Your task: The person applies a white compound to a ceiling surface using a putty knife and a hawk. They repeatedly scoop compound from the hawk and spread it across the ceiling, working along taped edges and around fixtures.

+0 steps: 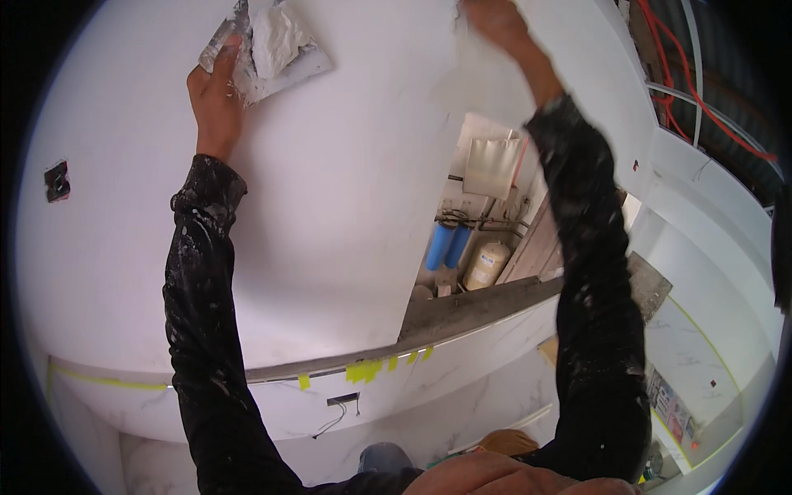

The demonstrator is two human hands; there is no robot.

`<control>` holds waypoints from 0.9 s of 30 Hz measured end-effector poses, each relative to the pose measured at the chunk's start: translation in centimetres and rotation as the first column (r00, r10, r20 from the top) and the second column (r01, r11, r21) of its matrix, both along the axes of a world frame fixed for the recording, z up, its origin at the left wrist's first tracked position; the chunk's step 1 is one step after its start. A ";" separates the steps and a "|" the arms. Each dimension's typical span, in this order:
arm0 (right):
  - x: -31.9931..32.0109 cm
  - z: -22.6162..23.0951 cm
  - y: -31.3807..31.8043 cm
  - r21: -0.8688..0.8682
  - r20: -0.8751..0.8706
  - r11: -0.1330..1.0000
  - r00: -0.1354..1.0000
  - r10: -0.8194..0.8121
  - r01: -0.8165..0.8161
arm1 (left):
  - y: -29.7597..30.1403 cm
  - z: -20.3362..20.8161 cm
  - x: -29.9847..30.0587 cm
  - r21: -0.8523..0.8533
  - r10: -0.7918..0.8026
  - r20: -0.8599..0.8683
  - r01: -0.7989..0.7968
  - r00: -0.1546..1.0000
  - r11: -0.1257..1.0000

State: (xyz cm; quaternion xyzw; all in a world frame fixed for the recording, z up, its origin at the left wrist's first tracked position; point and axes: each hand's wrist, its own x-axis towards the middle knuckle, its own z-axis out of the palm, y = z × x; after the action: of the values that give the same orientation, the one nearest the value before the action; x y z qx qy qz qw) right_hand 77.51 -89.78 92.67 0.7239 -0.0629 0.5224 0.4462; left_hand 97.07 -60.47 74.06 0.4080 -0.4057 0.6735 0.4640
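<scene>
My left hand (219, 103) is raised against the white wall (346, 165). It is shut on a flat metal putty plate (301, 73), with the thumb over the smeared near side. A thick lump of white putty (276, 40) sits on the plate. My right hand (497, 23) is up at the top edge of the view, close to the wall above the rectangular opening, its fingers closed. What it holds is mostly cut off and blurred. Just below that hand the wall has a greyish, damp-looking patch (483, 70). Both black sleeves are spattered with white.
Through the wall opening show two blue filter cylinders (445, 246), a cream tank (487, 264) and pipes. Below runs a marble-patterned ledge with yellow tape (363, 371) and a socket hole with loose wires (342, 400). An electrical box (57, 181) is at left; red cables (685, 82) hang upper right.
</scene>
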 end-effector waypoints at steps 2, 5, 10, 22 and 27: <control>-0.8 -8.7 4.9 0.259 0.172 0.950 0.976 0.132 -0.174 | 1.1 0.7 0.2 -0.023 0.007 -0.039 -0.008 0.999 1.000; -4.7 -17.9 7.4 0.439 -0.117 0.893 0.979 0.165 -0.099 | 0.5 1.0 -0.1 -0.062 -0.432 -0.201 0.429 0.879 0.901; -8.3 -12.8 3.8 0.343 -0.200 0.921 0.943 0.266 -0.187 | 0.8 1.3 -3.8 -0.147 -0.735 -0.358 0.742 0.576 0.654; -2.9 2.7 -1.0 -0.012 -0.001 0.931 0.931 0.366 -0.366 | -0.1 1.5 -1.1 -0.198 -0.201 0.078 0.213 0.976 0.957; -10.3 2.0 -0.2 0.385 -0.139 0.922 0.986 0.097 -0.036 | 0.6 1.1 -3.8 -0.144 -0.607 -0.222 0.590 0.763 0.795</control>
State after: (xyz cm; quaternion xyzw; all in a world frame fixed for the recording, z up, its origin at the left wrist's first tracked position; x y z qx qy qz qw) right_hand 67.25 -89.96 94.66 0.8370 -0.1036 0.4570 0.2825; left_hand 93.27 -59.87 75.18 0.3256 -0.4284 0.4445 0.7161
